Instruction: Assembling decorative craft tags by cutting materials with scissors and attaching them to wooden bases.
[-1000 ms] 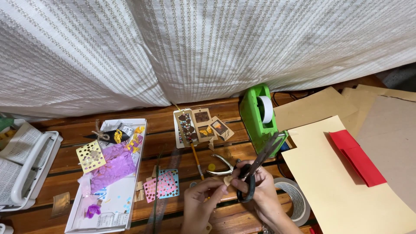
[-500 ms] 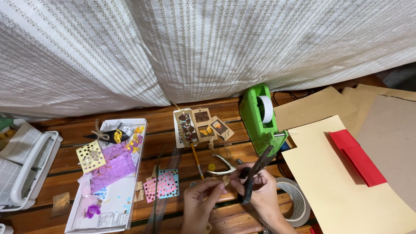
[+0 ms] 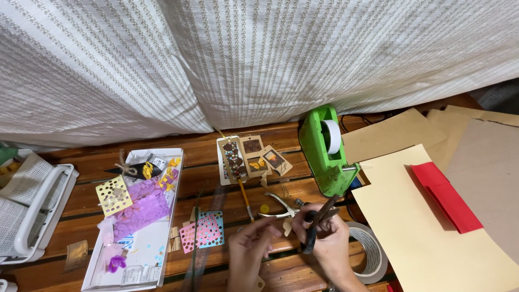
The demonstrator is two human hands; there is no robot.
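While both hands meet low in the centre of the head view, the right hand is closed around the dark handles of a pair of scissors, whose blades point up and right toward the green tape dispenser. The left hand sits just beside it, fingers pinched on a small pale scrap of paper held at the scissor handles; whether the blades touch the scrap cannot be told. The two hands are close together, nearly touching.

Just above the hands, on the wooden table, lies a metal hole punch with a small yellow dot beside it. A thin stick runs from there up to a cluster of brown decorated cards at frame centre. Right of the right hand, partly covered by the wrist, lies a roll of clear tape. Further right, a cream sheet of card carries a red folded paper, with brown card sheets overlapping behind it at the upper right.

Left of the hands lie pink and blue punched paper squares. At lower left, a white tray holds purple tissue, a yellow punched square and yellow bits. A white mesh basket sits at the far left edge. A white striped cloth fills the upper half of the frame.
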